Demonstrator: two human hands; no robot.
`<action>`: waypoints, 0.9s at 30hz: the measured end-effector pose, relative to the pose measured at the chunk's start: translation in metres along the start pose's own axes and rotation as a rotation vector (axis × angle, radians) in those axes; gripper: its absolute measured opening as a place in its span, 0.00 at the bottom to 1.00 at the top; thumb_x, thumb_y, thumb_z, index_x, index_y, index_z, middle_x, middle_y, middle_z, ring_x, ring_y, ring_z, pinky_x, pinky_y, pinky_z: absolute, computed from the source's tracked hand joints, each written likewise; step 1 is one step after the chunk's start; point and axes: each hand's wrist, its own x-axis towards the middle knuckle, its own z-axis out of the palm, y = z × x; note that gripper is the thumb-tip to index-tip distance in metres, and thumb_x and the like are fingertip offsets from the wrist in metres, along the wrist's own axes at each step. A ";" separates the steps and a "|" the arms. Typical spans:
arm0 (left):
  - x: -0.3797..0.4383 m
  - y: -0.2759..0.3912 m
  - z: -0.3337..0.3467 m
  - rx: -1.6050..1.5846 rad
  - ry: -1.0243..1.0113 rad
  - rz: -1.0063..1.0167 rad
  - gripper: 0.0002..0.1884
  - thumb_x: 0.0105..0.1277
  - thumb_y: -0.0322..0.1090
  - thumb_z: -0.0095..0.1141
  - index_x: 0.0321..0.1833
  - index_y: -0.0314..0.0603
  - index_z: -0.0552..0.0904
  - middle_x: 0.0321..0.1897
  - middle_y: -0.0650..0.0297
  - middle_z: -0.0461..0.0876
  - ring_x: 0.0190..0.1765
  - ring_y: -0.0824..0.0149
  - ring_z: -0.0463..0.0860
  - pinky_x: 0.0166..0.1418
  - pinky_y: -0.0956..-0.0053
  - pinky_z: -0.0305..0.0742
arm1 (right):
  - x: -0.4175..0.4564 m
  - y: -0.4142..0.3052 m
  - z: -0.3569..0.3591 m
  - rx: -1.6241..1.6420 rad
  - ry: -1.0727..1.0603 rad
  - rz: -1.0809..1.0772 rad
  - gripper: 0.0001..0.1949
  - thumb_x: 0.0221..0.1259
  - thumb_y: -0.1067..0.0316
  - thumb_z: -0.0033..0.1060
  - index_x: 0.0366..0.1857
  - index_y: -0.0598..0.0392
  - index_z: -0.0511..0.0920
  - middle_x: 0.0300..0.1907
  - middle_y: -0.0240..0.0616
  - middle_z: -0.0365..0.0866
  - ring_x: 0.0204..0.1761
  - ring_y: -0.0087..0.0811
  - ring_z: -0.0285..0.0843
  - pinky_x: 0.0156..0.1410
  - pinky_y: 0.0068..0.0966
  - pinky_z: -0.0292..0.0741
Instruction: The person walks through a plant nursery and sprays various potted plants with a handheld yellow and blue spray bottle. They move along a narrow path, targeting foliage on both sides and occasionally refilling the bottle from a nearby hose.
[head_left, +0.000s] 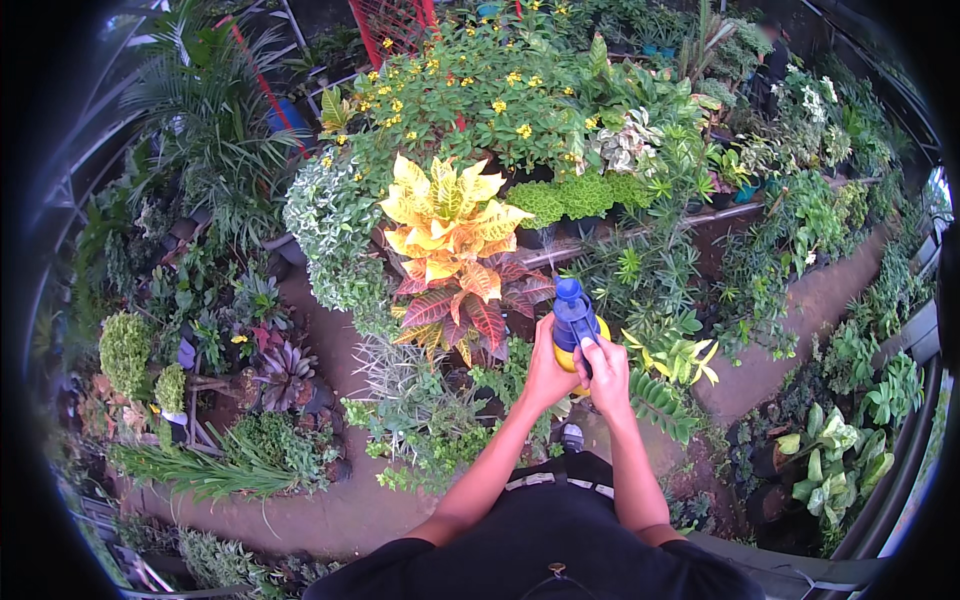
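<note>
Both hands are around a pump sprayer (574, 322) with a blue top and a yellow bottle, held out in front of my body. My left hand (546, 367) wraps the side of the yellow bottle. Around the blue handle closes my right hand (606, 369), its thumb on top of the lever. Fine spray leaves the nozzle, pointing away from me towards bright green curly-leaved plants (559, 201) in dark pots. Just left of the sprayer stands a croton (454, 232) with yellow upper leaves and dark red lower ones.
A bush with yellow flowers (480, 97) spreads behind the croton. Variegated shrubs (330, 225) grow to its left. Dirt paths (802, 315) run between the plant beds on both sides. Partly hidden by foliage, another person (771, 67) is at the far right.
</note>
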 end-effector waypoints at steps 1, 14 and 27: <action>0.000 -0.001 0.000 0.004 0.001 0.001 0.54 0.39 0.27 0.76 0.74 0.34 0.60 0.64 0.49 0.68 0.67 0.48 0.75 0.71 0.57 0.71 | 0.000 0.001 0.000 0.001 0.000 -0.002 0.20 0.76 0.56 0.47 0.27 0.60 0.77 0.15 0.29 0.70 0.15 0.18 0.64 0.22 0.20 0.61; 0.021 0.027 0.004 -0.012 -0.159 0.055 0.52 0.47 0.30 0.75 0.77 0.37 0.60 0.69 0.48 0.66 0.71 0.47 0.72 0.75 0.58 0.68 | -0.004 0.000 -0.005 0.103 0.217 0.014 0.17 0.75 0.59 0.48 0.29 0.60 0.78 0.16 0.28 0.72 0.16 0.17 0.65 0.23 0.19 0.62; 0.032 0.035 0.013 -0.076 -0.259 0.081 0.52 0.47 0.31 0.75 0.76 0.35 0.60 0.69 0.49 0.66 0.73 0.47 0.69 0.77 0.56 0.65 | -0.006 -0.003 -0.018 0.064 0.261 -0.072 0.18 0.76 0.61 0.47 0.27 0.59 0.78 0.14 0.27 0.72 0.15 0.17 0.66 0.22 0.20 0.63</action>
